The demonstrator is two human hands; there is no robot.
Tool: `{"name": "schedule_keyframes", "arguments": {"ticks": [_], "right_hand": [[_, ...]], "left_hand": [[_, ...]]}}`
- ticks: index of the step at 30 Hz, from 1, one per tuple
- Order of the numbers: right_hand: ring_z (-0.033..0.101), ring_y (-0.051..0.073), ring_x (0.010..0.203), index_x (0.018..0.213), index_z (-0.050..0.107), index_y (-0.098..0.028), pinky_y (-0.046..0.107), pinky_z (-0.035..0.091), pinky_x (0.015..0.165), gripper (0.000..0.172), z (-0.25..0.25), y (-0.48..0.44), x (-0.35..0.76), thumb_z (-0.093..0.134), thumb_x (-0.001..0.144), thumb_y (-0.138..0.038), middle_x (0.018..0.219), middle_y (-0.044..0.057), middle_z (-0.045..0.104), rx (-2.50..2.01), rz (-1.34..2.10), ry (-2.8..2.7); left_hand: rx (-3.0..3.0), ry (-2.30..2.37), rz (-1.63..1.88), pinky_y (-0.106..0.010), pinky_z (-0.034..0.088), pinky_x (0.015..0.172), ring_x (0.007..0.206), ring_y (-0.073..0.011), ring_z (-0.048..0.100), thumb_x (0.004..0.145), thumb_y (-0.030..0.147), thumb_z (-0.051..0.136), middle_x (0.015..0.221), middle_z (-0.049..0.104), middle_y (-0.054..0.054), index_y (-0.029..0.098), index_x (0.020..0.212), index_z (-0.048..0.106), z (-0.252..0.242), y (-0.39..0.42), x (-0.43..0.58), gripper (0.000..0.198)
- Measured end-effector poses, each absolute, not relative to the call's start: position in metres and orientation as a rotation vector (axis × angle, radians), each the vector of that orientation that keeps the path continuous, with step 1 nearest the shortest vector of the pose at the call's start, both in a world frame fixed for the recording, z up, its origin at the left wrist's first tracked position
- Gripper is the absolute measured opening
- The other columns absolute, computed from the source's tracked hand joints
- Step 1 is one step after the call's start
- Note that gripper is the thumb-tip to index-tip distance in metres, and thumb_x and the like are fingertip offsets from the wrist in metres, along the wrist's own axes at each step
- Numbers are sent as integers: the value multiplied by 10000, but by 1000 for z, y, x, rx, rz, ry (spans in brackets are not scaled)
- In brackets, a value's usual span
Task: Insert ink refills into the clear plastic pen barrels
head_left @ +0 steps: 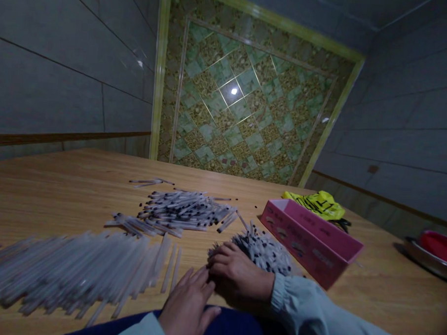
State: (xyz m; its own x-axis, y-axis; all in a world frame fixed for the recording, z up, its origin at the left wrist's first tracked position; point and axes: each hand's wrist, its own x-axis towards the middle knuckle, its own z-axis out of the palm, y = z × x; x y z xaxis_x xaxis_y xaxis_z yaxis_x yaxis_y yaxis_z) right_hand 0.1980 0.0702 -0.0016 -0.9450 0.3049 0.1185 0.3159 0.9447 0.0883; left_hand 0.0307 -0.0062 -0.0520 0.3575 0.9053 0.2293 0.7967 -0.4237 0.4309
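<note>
My left hand (188, 306) lies at the table's near edge, fingers together and stretched toward my right hand, with nothing visible in it. My right hand (237, 274) rests palm down, fingers curled on the near end of a heap of thin tubes with dark tips (267, 251). A large spread of clear plastic tubes (74, 269) lies to the left of my hands. Farther back sits a pile of assembled tubes with dark ends (180, 212).
A pink cardboard box (312, 240) stands open right of the heap, with a yellow plastic bag (318, 203) behind it. A metal dish with something red (432, 253) sits at the far right. The wooden table (59, 190) meets tiled walls.
</note>
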Motion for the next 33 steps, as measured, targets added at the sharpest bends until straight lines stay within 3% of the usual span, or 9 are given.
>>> {"name": "schedule_keyframes", "arguments": {"ticks": [4, 11, 15, 22, 27, 33], "right_hand": [[455, 184, 910, 959, 554, -164, 351, 258, 862, 209, -7, 76, 199, 408, 885, -295, 946, 77, 588, -630, -278, -2958], [429, 208, 906, 942, 568, -176, 363, 248, 853, 264, -16, 61, 206, 504, 831, -407, 937, 67, 573, -981, -272, -2817], [427, 214, 894, 880, 586, -168, 377, 244, 851, 269, -15, 56, 203, 488, 830, -414, 907, 76, 579, -1042, -291, -2782], [458, 208, 852, 853, 608, -157, 356, 289, 777, 243, -11, 83, 177, 454, 843, -345, 846, 84, 593, -992, -291, -2879], [470, 222, 922, 951, 605, -150, 334, 345, 765, 221, -12, 118, 146, 456, 812, -235, 951, 105, 585, -1025, -283, -2915], [478, 250, 939, 932, 612, -137, 349, 388, 756, 252, -16, 143, 122, 461, 792, -283, 986, 131, 566, -1146, -277, -2841]], "left_hand": [[2341, 1724, 627, -420, 314, 1028, 1196, -251, 457, 815, 378, 437, 1301, 522, -105, 198, 1200, 551, -57, -1, 26, 440], [2239, 2102, 526, -449, 263, 1041, 1287, -303, 330, 808, 379, 404, 1363, 440, -166, 102, 1237, 516, -70, 7, 21, 522], [2154, 2301, 473, -464, 281, 1011, 1264, -348, 352, 794, 375, 417, 1336, 435, -249, 28, 1222, 512, -69, 6, 21, 559], [2131, 2303, 397, -436, 267, 1024, 1285, -334, 321, 790, 389, 408, 1361, 412, -230, 36, 1237, 499, -65, 5, 23, 577], [2109, 2303, 428, -431, 263, 1028, 1293, -333, 305, 795, 385, 404, 1373, 391, -237, 19, 1257, 472, -66, 6, 23, 593], [2049, 2323, 435, -429, 282, 1013, 1277, -345, 329, 809, 376, 402, 1359, 392, -267, -1, 1247, 476, -61, 4, 26, 583]]}}
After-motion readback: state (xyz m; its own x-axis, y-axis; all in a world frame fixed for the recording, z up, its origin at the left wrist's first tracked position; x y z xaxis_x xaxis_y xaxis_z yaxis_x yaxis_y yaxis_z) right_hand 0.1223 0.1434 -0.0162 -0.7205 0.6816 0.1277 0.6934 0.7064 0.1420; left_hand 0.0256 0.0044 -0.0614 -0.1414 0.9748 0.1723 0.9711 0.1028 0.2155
